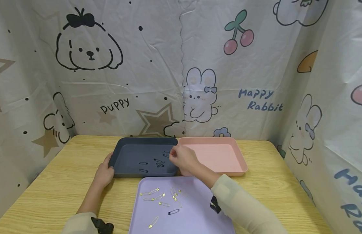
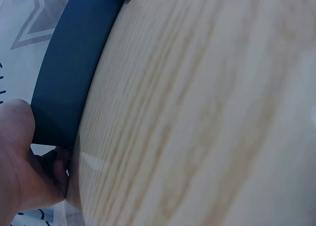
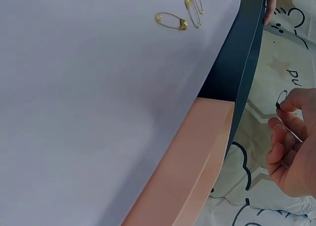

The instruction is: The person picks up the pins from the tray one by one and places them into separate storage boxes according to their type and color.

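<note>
My right hand [image 1: 185, 159] pinches a black safety pin [image 3: 281, 100] between thumb and forefinger, above the right part of the dark blue tray [image 1: 126, 156]. Several black safety pins [image 1: 143, 163] lie scattered inside that tray. At its left end my left hand [image 1: 104, 175] grips the wall; in the left wrist view the thumb is at the corner and curled fingers are low beside it. A lavender tray [image 1: 195, 222] in front bears several gold safety pins [image 1: 164, 204] and one black safety pin [image 1: 173, 212].
A pink tray [image 1: 211, 154] stands right of the dark blue one, their sides meeting. All three trays are on a wood-grain table [image 1: 271, 195]. A printed curtain [image 1: 157, 48] hangs behind and along both sides.
</note>
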### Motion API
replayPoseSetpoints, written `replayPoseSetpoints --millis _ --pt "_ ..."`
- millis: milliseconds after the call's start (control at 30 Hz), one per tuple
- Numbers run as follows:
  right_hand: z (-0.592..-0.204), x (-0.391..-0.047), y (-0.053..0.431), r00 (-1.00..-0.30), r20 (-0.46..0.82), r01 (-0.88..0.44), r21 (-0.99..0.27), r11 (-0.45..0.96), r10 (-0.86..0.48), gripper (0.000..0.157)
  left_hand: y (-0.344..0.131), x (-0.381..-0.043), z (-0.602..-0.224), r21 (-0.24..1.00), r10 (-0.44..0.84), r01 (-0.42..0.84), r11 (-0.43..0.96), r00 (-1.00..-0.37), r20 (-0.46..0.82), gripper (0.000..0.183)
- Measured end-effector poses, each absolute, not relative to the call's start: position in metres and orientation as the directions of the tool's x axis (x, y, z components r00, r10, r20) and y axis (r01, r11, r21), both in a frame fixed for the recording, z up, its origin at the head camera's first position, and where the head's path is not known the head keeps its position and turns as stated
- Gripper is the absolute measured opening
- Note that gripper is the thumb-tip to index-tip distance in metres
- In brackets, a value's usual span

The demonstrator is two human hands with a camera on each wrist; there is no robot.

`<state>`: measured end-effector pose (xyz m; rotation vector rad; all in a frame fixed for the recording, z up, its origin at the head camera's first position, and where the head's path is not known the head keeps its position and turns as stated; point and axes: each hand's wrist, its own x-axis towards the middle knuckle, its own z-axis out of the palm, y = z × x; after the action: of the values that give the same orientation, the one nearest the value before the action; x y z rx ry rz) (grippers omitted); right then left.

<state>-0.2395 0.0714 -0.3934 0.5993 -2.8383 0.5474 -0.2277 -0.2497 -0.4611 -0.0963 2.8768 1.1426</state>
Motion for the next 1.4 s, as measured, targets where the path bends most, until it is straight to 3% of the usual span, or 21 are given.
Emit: replayPoseSetpoints --millis 767,1400 --pt "-0.386 -0.267 0.038 -0.9 0.236 -0.431 -0.346 0.834 -0.367 0.015 -0.249 -0.228 -0.459 0.692 -0.04 -0.066 0.719 -0.998 -0.053 0.065" --pt "-0.381 -0.276 0.003 -0.91 0.177 -0.408 -0.239 0.881 -0.374 0.016 -0.252 -0.229 -0.463 0.694 -0.043 -0.058 0.718 -0.998 -0.039 0.065"
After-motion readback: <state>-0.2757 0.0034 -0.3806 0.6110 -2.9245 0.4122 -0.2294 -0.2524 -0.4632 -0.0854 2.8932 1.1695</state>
